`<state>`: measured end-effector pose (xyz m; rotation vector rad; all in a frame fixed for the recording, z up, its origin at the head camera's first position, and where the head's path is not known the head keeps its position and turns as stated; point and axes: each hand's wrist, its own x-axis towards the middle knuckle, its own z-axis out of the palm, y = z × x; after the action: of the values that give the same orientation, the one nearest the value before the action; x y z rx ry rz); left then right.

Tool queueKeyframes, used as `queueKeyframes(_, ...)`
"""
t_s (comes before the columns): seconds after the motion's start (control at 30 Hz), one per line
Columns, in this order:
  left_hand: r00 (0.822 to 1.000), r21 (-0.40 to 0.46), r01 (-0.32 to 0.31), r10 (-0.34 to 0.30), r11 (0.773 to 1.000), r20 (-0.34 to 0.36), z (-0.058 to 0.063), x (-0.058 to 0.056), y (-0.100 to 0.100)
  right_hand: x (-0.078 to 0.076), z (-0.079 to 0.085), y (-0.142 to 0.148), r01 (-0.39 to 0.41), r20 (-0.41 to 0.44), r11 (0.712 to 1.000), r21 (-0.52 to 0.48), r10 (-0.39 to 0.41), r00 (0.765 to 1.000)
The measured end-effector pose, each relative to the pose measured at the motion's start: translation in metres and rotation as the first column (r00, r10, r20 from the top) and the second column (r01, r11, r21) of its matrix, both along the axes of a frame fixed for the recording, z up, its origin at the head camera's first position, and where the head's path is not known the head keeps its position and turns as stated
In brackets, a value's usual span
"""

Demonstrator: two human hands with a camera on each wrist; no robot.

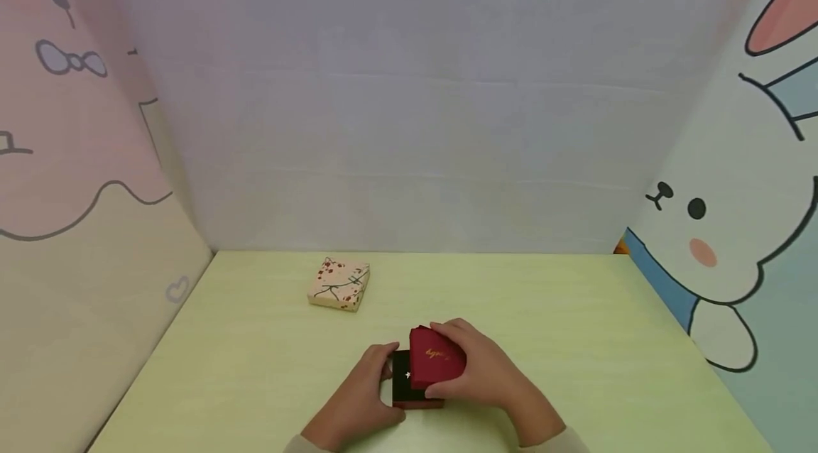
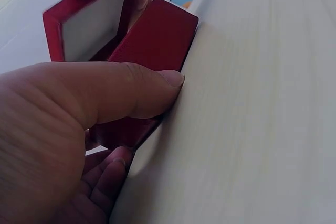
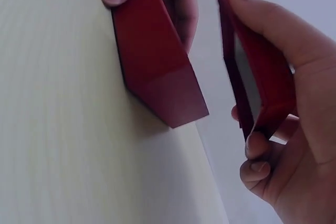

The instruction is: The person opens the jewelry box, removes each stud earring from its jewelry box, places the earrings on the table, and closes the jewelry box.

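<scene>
A red box base with a black insert rests on the table near its front edge. On the insert glints a small shiny piece, partly covered by the lid in the head view. My left hand grips the base from its left side, thumb along the near wall in the left wrist view. With thumb and fingers, my right hand holds the red lid, gold lettering on top. The lid is raised and tilted over the base's right part; its pale inside shows in the right wrist view.
A flat cream box with red blossoms and dark branches lies farther back, left of centre. The pale yellow table meets a plain cloth behind. Cartoon-printed cloths stand at the left and right.
</scene>
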<state>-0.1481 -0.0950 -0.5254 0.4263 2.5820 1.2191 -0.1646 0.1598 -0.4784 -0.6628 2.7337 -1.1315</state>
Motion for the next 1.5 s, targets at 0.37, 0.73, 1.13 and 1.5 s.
queueKeyframes(0.37,0.998,0.014,0.011,-0.01,1.0,-0.064,-0.006,-0.001,-0.001,-0.009,0.002,0.028,0.034,-0.084,0.999,-0.013,-0.035,0.996)
queueKeyframes(0.73,0.999,0.027,0.01,-0.009,1.0,-0.046,-0.005,0.0,-0.001,-0.035,0.013,0.044,0.04,-0.206,0.983,0.178,-0.002,0.979)
queueKeyframes(1.13,0.996,0.03,0.02,-0.017,0.999,-0.084,-0.006,0.0,-0.002,-0.069,0.013,0.065,0.037,-0.245,0.97,0.239,0.023,0.969)
queueKeyframes(1.5,0.996,0.028,0.019,-0.016,0.999,-0.084,-0.003,0.001,-0.002,-0.093,0.011,0.082,0.107,-0.225,0.947,0.302,-0.038,0.974)
